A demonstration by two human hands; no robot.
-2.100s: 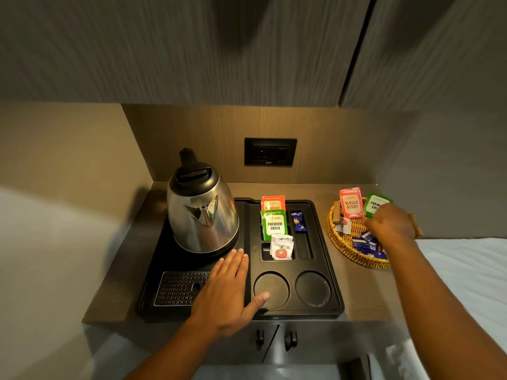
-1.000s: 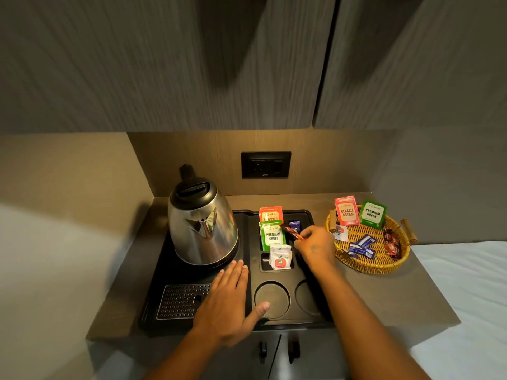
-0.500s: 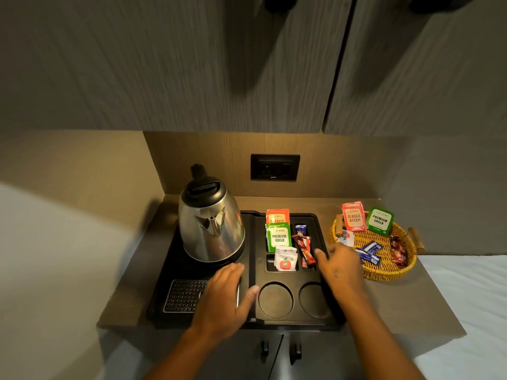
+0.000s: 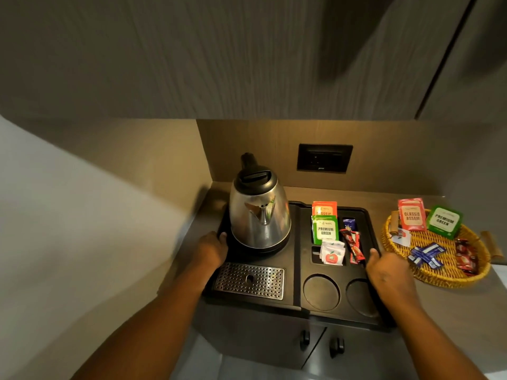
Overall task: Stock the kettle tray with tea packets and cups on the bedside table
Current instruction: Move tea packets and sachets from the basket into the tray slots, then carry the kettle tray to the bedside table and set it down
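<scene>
Bedside table (image 4: 452,311) | L hand (image 4: 211,249) & R hand (image 4: 389,272) fingers gripping kettle tray (image 4: 297,259) edges

The black kettle tray (image 4: 296,259) sat on the tabletop (image 4: 452,311), steel kettle (image 4: 259,215) upright at its left. Orange and green tea packets (image 4: 325,229) stood in its rear slot; both round cup wells (image 4: 321,292) lay bare.
</scene>
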